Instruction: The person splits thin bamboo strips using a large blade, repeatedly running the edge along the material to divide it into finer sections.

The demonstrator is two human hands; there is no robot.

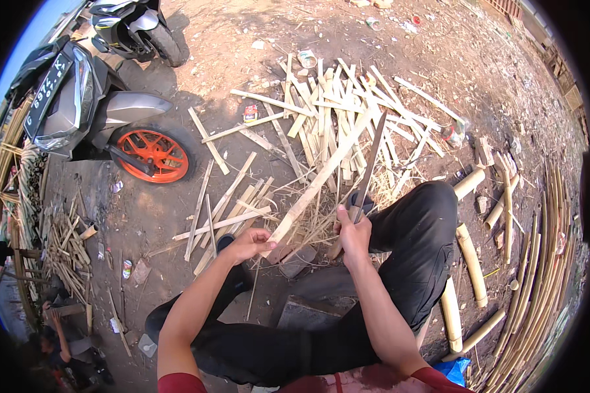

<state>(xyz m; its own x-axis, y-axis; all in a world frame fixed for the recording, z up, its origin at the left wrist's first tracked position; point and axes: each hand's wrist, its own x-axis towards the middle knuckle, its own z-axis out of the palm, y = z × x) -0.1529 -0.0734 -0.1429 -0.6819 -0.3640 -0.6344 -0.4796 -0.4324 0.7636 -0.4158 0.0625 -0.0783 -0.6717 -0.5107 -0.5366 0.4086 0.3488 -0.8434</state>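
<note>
My left hand (250, 244) is closed round the near end of a long, pale bamboo strip (321, 175), which slants up and away to the right. In my right hand (354, 236) is the handle of a machete (372, 164). Its long dark blade points away from me, just right of the strip; I cannot tell whether the two touch. Beyond both hands lies a loose heap of split bamboo slats (326, 118), with thin shavings (321, 219) scattered on the nearer ground. My legs, in black trousers, are bent on either side.
A parked scooter (78, 98) with an orange front wheel stands at left, another motorbike (147, 26) behind it. Thick bamboo lengths (472, 265) lie right of my knee, beside a row of long thin poles (544, 262). Another person (62, 334) is at lower left, near more bamboo pieces (69, 252).
</note>
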